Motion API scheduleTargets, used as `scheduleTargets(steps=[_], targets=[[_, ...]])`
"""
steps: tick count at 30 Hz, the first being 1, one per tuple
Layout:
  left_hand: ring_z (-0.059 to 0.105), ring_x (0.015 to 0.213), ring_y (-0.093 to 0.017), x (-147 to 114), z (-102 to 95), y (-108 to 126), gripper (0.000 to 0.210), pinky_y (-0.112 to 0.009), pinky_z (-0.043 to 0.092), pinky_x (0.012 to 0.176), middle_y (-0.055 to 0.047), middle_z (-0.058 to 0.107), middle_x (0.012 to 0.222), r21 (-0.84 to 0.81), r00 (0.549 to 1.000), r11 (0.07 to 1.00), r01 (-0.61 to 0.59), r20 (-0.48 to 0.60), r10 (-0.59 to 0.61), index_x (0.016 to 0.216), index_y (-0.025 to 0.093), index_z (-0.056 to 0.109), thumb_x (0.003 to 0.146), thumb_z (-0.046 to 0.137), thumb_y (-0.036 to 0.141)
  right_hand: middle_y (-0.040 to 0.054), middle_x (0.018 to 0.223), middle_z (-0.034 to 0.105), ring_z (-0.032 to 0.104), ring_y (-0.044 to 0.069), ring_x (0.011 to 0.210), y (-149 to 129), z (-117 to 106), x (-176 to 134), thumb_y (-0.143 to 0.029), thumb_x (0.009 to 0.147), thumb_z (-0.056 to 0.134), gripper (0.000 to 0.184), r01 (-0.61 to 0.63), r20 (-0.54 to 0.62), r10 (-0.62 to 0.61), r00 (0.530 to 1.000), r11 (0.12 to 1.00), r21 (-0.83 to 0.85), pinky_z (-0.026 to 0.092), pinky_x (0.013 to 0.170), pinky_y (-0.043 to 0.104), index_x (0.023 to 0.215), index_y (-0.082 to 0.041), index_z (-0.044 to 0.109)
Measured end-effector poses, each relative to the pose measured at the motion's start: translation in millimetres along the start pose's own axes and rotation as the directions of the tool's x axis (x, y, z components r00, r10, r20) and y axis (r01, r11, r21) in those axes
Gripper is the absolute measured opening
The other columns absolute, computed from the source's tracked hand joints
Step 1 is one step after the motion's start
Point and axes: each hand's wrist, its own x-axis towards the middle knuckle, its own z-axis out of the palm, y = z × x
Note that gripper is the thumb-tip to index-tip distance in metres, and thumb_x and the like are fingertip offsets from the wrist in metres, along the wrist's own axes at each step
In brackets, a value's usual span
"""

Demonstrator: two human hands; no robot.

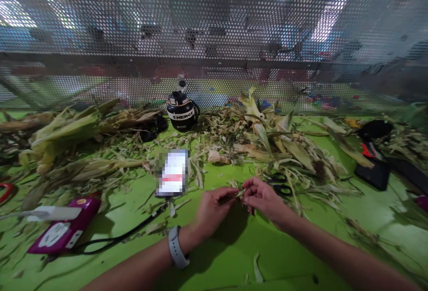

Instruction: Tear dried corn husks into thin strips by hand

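My left hand (216, 211), with a grey band on its wrist, pinches the left side of a small, pale bit of corn husk (239, 194). From the other side, the fingertips of my right hand (262, 199) close on the same bit. A small dark reddish piece hangs just below the right fingers; its kind is unclear. Black-handled scissors (283, 188) lie just beyond my right hand, partly under husk strips. Behind both hands spreads a heap of dry, shredded corn husks (284, 144).
A lit phone (173, 173) lies left of my hands, near a black cable and a purple box (67, 228). A black round "ENERGY" bottle (181, 115) stands before the perforated metal screen (214, 28). More husks (67, 130) pile at left. A dark phone (372, 173) lies at right.
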Motion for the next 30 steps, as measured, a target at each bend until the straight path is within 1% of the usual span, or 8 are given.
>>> scheduleTargets(steps=[5, 9, 14, 20, 23, 25, 28, 30], targets=[[0.068, 0.082, -0.018, -0.6, 0.1, 0.4, 0.023, -0.033, 0.055, 0.078, -0.002, 0.074, 0.093, 0.000, 0.999, 0.999, -0.052, 0.007, 0.052, 0.091, 0.022, 0.071, 0.075, 0.057, 0.012, -0.0067, 0.064, 0.054, 0.052, 0.007, 0.052, 3.1, 0.2, 0.1, -0.017, 0.065, 0.064, 0.028, 0.035, 0.017, -0.035, 0.999, 0.999, -0.013, 0.043, 0.050, 0.021, 0.089, -0.018, 0.048], [0.068, 0.083, -0.018, 0.8, -0.3, 1.4, 0.024, -0.034, 0.054, 0.079, -0.003, 0.073, 0.094, -0.006, 0.999, 0.999, -0.036, 0.000, 0.036, 0.092, 0.020, 0.069, 0.074, 0.057, 0.012, -0.0041, 0.070, 0.056, 0.055, 0.009, 0.057, 1.4, -0.2, -2.2, -0.023, 0.069, 0.066, 0.029, 0.109, 0.003, -0.109, 0.994, 0.993, -0.051, 0.046, 0.055, 0.024, 0.091, -0.019, 0.048], [0.066, 0.069, -0.017, 0.3, 1.6, -3.0, 0.036, -0.029, 0.053, 0.064, 0.000, 0.072, 0.075, 0.036, 1.000, 0.999, 0.020, 0.012, -0.021, 0.108, 0.021, 0.058, 0.073, 0.057, 0.011, -0.0049, 0.068, 0.053, 0.050, 0.008, 0.052, 1.2, 0.0, -2.2, -0.026, 0.070, 0.066, 0.031, 0.079, -0.022, -0.081, 0.997, 0.995, -0.055, 0.043, 0.050, 0.022, 0.093, -0.019, 0.047], [0.066, 0.072, -0.018, -0.4, 3.0, -7.6, 0.024, -0.030, 0.048, 0.067, 0.000, 0.070, 0.076, 0.215, 1.000, 0.976, -0.014, -0.013, 0.017, 0.092, 0.022, 0.054, 0.072, 0.057, 0.009, -0.0012, 0.076, 0.054, 0.055, 0.013, 0.069, 3.8, 4.8, -7.1, -0.026, 0.078, 0.058, 0.030, 0.241, -0.003, -0.252, 0.968, 0.930, -0.277, 0.046, 0.063, 0.026, 0.105, -0.020, 0.045], [0.065, 0.069, -0.017, 2.4, 0.7, -4.3, 0.022, -0.027, 0.048, 0.062, 0.000, 0.069, 0.074, 0.117, 0.999, 0.992, 0.040, -0.026, -0.037, 0.091, 0.021, 0.048, 0.073, 0.058, 0.011, 0.0026, 0.088, 0.057, 0.055, 0.013, 0.069, -1.3, 2.3, -8.8, -0.025, 0.080, 0.057, 0.034, 0.276, 0.002, -0.299, 0.954, 0.878, -0.391, 0.047, 0.063, 0.027, 0.111, -0.020, 0.044], [0.065, 0.068, -0.016, 4.3, -0.9, -2.3, 0.022, -0.026, 0.048, 0.061, 0.000, 0.067, 0.074, 0.042, 0.997, 0.997, 0.070, -0.028, -0.068, 0.089, 0.020, 0.045, 0.073, 0.059, 0.013, 0.0038, 0.090, 0.058, 0.055, 0.013, 0.068, -4.2, -0.9, -8.6, -0.024, 0.079, 0.057, 0.031, 0.280, 0.007, -0.312, 0.950, 0.841, -0.463, 0.047, 0.061, 0.027, 0.108, -0.020, 0.047], [0.064, 0.069, -0.015, 5.2, -1.9, -1.3, 0.022, -0.026, 0.049, 0.062, 0.000, 0.065, 0.074, -0.027, 0.997, 0.997, 0.074, 0.040, -0.073, 0.088, 0.020, 0.045, 0.074, 0.060, 0.015, 0.0028, 0.082, 0.060, 0.057, 0.015, 0.072, -6.2, -4.5, -8.7, -0.023, 0.082, 0.054, 0.022, 0.276, 0.048, -0.293, 0.955, 0.816, -0.509, 0.046, 0.064, 0.028, 0.104, -0.019, 0.052], [0.063, 0.071, -0.015, 4.4, -2.1, -1.7, 0.021, -0.026, 0.049, 0.063, 0.001, 0.064, 0.076, -0.051, 0.994, 0.997, 0.059, 0.100, -0.053, 0.088, 0.020, 0.045, 0.074, 0.061, 0.016, 0.0024, 0.079, 0.060, 0.057, 0.016, 0.072, -8.1, -6.0, -10.0, -0.023, 0.082, 0.054, 0.023, 0.281, 0.062, -0.294, 0.954, 0.799, -0.532, 0.046, 0.065, 0.028, 0.104, -0.019, 0.053]])
